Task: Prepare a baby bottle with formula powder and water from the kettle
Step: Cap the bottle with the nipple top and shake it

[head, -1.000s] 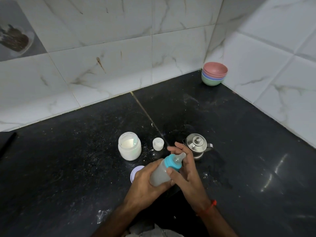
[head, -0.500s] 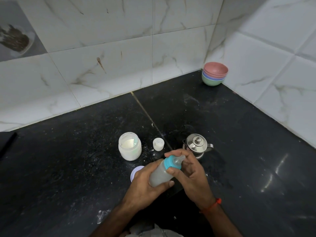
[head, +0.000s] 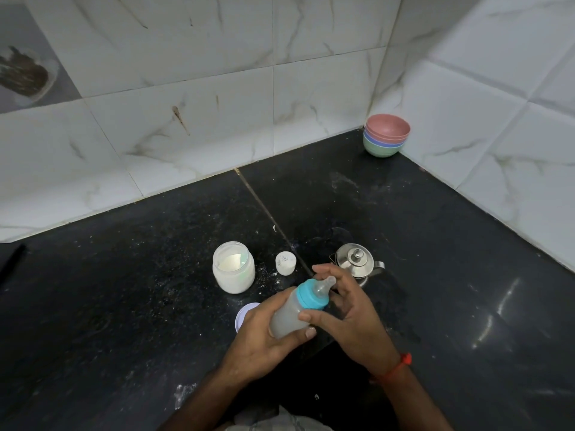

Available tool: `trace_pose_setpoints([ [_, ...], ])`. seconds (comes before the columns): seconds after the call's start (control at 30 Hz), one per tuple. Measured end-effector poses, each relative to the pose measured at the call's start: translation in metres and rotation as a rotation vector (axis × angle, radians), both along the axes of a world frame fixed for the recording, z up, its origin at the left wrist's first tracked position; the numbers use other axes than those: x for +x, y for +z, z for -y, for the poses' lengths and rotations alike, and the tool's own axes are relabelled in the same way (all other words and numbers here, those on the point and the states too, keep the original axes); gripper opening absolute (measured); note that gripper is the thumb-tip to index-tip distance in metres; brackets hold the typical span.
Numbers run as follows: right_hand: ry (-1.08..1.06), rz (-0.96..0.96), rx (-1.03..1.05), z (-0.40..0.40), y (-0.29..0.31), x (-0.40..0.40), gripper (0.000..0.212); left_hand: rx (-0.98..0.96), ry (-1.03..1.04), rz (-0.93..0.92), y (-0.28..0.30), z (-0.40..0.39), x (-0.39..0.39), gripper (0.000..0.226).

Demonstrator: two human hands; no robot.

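Observation:
My left hand (head: 259, 334) grips the body of the baby bottle (head: 292, 312), which holds cloudy liquid and tilts up to the right. Its blue collar (head: 309, 295) and clear teat (head: 325, 283) are on. My right hand (head: 348, 312) is beside the collar with spread fingers, thumb at the collar's lower edge. The open formula jar (head: 234, 272), with white powder inside, stands left of the bottle. The small steel kettle (head: 357, 262), lid on, stands just beyond my right hand.
A small white cap (head: 285, 263) sits between jar and kettle. A white lid (head: 244, 315) lies partly hidden under my left hand. Stacked coloured bowls (head: 385, 135) stand in the far corner. Spilled powder dusts the black counter (head: 124, 290); tiled walls border it.
My right hand's fingers have opened away from the collar and teat. The bottle has stayed in my left hand, shifted slightly.

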State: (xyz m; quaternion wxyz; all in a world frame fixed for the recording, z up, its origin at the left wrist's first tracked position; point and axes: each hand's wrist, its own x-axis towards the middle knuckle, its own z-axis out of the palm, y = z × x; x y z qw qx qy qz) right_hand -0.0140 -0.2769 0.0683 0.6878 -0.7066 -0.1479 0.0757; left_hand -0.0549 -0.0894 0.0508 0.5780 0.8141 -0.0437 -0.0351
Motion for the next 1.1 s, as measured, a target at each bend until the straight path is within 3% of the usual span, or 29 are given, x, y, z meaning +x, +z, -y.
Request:
trace_pose_setpoints([
  [0.13, 0.043, -0.068, 0.177, 0.009, 0.008, 0.001, 0.062, -0.034, -0.002, -0.022, -0.005, 0.0, -0.001, 0.059],
  [0.37, 0.116, 0.005, -0.145, 0.015, 0.005, 0.004, 0.056, -0.059, 0.017, -0.005, -0.006, 0.002, -0.006, 0.056],
  [0.87, 0.073, 0.075, -0.205, 0.01, 0.003, -0.005, 0.046, -0.03, 0.051, 0.012, 0.0, 0.003, -0.014, 0.057],
  [1.1, 0.067, 0.042, -0.133, 0.012, 0.003, -0.007, 0.047, -0.032, 0.036, 0.012, 0.001, 0.003, -0.017, 0.059],
])
